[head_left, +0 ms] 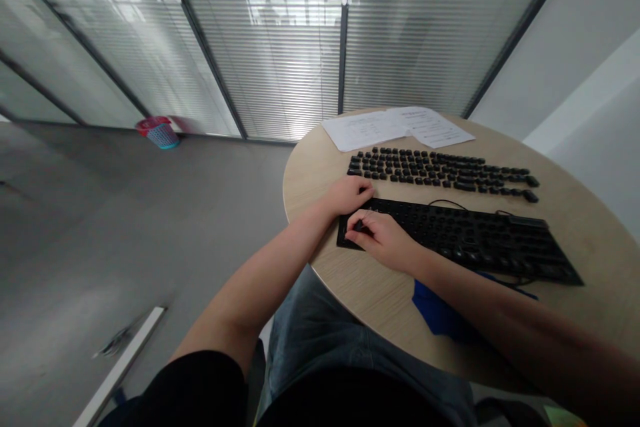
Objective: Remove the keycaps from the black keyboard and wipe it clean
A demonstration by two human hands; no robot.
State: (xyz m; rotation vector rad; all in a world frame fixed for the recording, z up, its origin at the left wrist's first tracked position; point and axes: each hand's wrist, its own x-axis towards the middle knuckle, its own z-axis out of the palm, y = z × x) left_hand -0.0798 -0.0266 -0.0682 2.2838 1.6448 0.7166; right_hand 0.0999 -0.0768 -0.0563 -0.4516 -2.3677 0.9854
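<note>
A black keyboard (490, 230) lies across the round table, with many of its keys apparently bare of caps. My right hand (383, 237) is over its left end, thumb and fingers pinched on a small black piece that looks like a keycap (359, 225). Just beyond, my left hand (349, 195) rests by the keyboard's far left corner. Its fingers are curled in, and whatever may be between them is hidden. Past both hands, loose black keycaps (415, 170) are laid out in rows on the wood.
Printed sheets of paper (385, 125) lie at the table's (370, 287) far side. A blue cloth-like item (440, 310) is under my right forearm. A cable (447, 202) loops behind the keyboard. On the floor stand a blue and red basket (163, 133) and a white strip (123, 367).
</note>
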